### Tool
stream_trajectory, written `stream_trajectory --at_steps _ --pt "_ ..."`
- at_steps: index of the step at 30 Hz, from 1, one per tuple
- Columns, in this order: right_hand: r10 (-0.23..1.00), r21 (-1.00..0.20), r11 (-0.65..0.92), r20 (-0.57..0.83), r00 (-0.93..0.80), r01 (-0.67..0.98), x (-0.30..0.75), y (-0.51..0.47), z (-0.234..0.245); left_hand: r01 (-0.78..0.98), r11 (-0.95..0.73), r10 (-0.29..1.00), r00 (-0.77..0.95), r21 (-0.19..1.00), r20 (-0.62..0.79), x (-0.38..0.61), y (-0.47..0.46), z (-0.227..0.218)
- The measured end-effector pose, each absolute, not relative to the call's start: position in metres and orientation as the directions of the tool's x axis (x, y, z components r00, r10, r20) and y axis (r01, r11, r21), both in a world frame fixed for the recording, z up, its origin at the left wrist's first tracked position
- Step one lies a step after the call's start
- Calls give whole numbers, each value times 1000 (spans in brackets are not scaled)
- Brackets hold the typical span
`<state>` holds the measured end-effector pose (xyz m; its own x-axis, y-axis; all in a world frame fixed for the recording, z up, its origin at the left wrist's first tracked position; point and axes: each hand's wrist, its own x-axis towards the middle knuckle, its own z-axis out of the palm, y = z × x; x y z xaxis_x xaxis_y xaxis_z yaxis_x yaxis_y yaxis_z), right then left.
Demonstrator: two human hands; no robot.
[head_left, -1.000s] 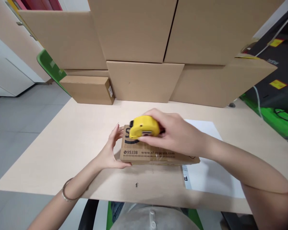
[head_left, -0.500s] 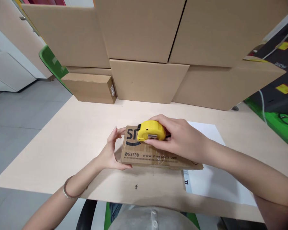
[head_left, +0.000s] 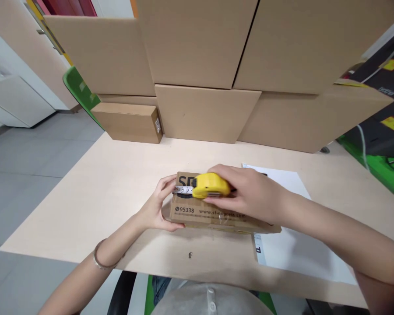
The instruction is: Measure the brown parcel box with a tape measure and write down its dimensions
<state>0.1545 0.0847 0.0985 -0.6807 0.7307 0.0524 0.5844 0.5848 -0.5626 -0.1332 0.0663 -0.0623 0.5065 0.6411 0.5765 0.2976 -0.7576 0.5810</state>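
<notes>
A flat brown shipping box (head_left: 197,214) with dark print lies on the pale wooden table (head_left: 95,201). My right hand (head_left: 249,192) is closed round a yellow tape measure (head_left: 211,186) resting on the box's top. A short stretch of white tape (head_left: 184,190) runs out of it to the left. My left hand (head_left: 157,208) grips the box's left end, fingers pinching the tape's tip at the edge. A thin bracelet (head_left: 101,262) sits on my left wrist.
A white sheet of paper (head_left: 292,245) lies under the box's right end. Large cardboard boxes (head_left: 203,65) are stacked along the table's back edge, with a small carton (head_left: 128,122) at back left. A green chair back (head_left: 77,89) stands at left.
The tape measure has come down onto the box top and slid right. White tape is now drawn out, and my left fingers have closed on its end at the box's left edge.
</notes>
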Motion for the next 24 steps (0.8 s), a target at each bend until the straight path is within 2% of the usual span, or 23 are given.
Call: stream_trajectory --at_steps 4,12,17,22,24 --pt "826 -572 463 1 -564 677 223 78 90 260 -776 614 518 574 595 -129 67 -50" --pt "929 -588 321 43 -368 743 307 61 76 209 -790 594 494 577 635 -131 71 -61" --pt "942 -620 287 42 -334 731 307 61 68 210 -788 596 494 578 633 -131 71 -61" --pt "921 -587 332 32 -389 738 310 63 73 225 -777 612 493 588 619 -131 71 -59" --pt "926 -601 337 75 -369 724 300 65 80 229 -773 616 495 592 613 -131 70 -57"
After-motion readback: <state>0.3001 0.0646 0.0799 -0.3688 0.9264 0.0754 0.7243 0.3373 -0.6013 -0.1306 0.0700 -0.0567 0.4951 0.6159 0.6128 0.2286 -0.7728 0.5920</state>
